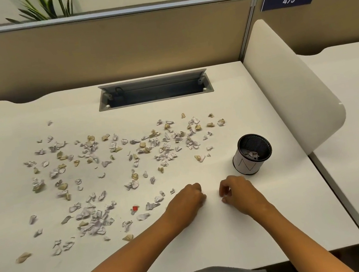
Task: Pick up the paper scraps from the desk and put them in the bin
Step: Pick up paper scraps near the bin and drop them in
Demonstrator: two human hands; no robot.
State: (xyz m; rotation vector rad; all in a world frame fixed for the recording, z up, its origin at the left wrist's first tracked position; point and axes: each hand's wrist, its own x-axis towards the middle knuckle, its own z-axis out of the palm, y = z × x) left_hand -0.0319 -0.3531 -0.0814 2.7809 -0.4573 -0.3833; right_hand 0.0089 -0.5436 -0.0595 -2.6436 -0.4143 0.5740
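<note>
Near edge of the white counter (214, 243) runs just in front of the torso; a wide bare strip lies between that edge and the hands. Both forearms reach forward over it, palms down. Left hand (185, 202) rests on the counter, fingers curled under; cannot tell if they hold anything. Right hand (239, 193) sits just beside it, apart, fingers bent with tips at the surface, pinching at something too small to make out. Paper scraps (112, 160) spread across the left and middle, white and tan, one red scrap (135, 208) near the left hand. Bin (250, 154) stands upright beyond the right hand, some scraps inside. Right counter edge meets a white divider (288, 85). Farther back, a cable slot (154, 89), then the partition wall (101, 49).
</note>
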